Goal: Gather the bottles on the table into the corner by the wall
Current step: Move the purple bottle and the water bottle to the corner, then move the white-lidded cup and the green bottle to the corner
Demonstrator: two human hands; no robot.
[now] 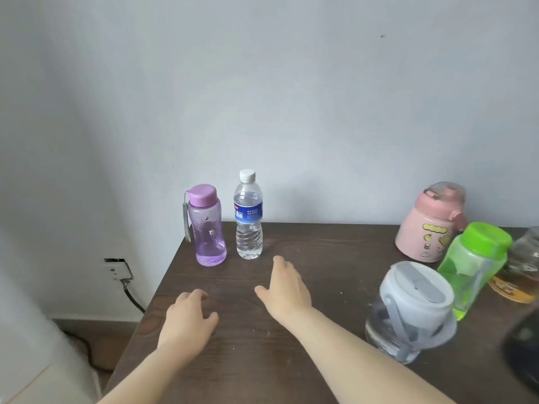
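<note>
A purple bottle (pixel 206 225) and a clear water bottle with a blue label (pixel 248 215) stand side by side at the table's far left corner by the wall. On the right stand a pink bottle (pixel 428 225), a green-lidded bottle (pixel 472 263) and a clear bottle with a grey-white lid (pixel 408 310). My left hand (pixel 188 322) hovers low over the table, fingers loosely curled, holding nothing. My right hand (pixel 287 287) is spread flat, empty, a short way in front of the water bottle.
The dark wooden table (pixel 320 252) meets a pale wall at the back; its left edge drops to the floor. An amber jar (pixel 522 275) and a dark object (pixel 525 348) sit at the far right. A wall socket with a cable (pixel 119 269) is left of the table.
</note>
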